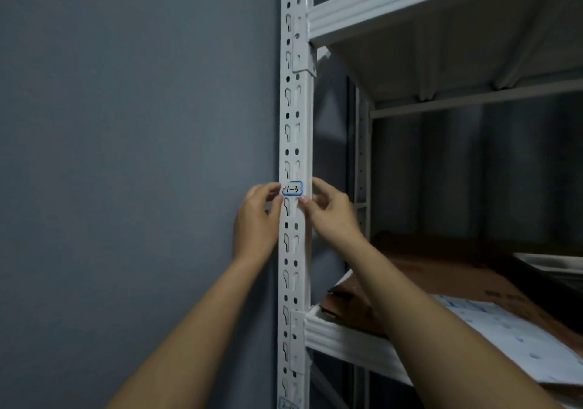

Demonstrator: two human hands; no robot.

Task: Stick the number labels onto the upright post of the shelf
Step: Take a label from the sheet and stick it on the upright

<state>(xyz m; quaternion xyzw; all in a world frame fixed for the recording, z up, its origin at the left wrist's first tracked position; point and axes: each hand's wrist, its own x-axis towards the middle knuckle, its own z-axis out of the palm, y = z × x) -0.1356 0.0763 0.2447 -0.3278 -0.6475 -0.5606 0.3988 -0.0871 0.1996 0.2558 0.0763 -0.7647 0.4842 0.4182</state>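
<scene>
A grey wall (pixel 126 124) is seen left of a white shelf (pixel 410 14). Its upright post (pixel 295 109), punched with holes, carries a blue-edged label (pixel 292 188) marked "1-3". The label's left edge is pinched by the left hand (pixel 257 216), fingers curled together; the post just right of the label is touched by the right hand (pixel 331 211), fingers bent.
</scene>
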